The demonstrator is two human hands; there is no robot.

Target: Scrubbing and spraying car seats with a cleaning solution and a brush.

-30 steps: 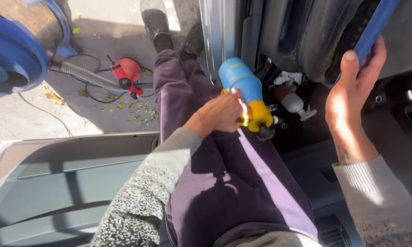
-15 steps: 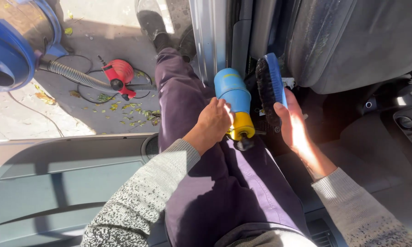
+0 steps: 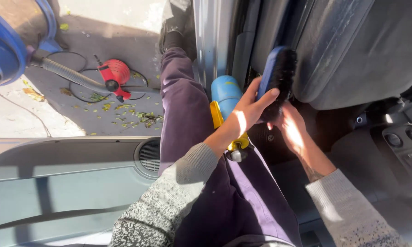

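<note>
Near the upper middle of the frame, both hands meet on a blue-backed scrub brush (image 3: 279, 75) with black bristles. Its long axis runs nearly upright in the picture, leaning a little to the right at the top; the blue back faces left, towards the door pillar (image 3: 210, 41), and the bristles face right, against the front edge of the dark grey car seat (image 3: 352, 50). The left hand (image 3: 249, 110) reaches up from the lower middle, thumb on the blue back and fingers curled round the lower part of the brush, so it is closed on it. The right hand (image 3: 290, 126) sits just below and to the right, its fingers at the brush's lower end; the brush hides whether they grip or only touch.

Just under the left wrist, a blue and yellow cordless tool (image 3: 226, 114) lies along the person's purple trouser leg (image 3: 187, 114), its long axis running from the upper middle down towards the centre.

The scene is the open doorway of a car. The grey door panel (image 3: 64, 183) with a round speaker grille (image 3: 149, 155) fills the lower left. Beyond it, in the upper left, sunlit concrete ground (image 3: 13, 114) scattered with dry leaves bears a blue vacuum drum (image 3: 4, 50), its ribbed hose (image 3: 73, 75) and a small red tool (image 3: 114, 73) with a black cord. Dark plastic trim with round buttons (image 3: 403, 137) sits at the right edge.
</note>
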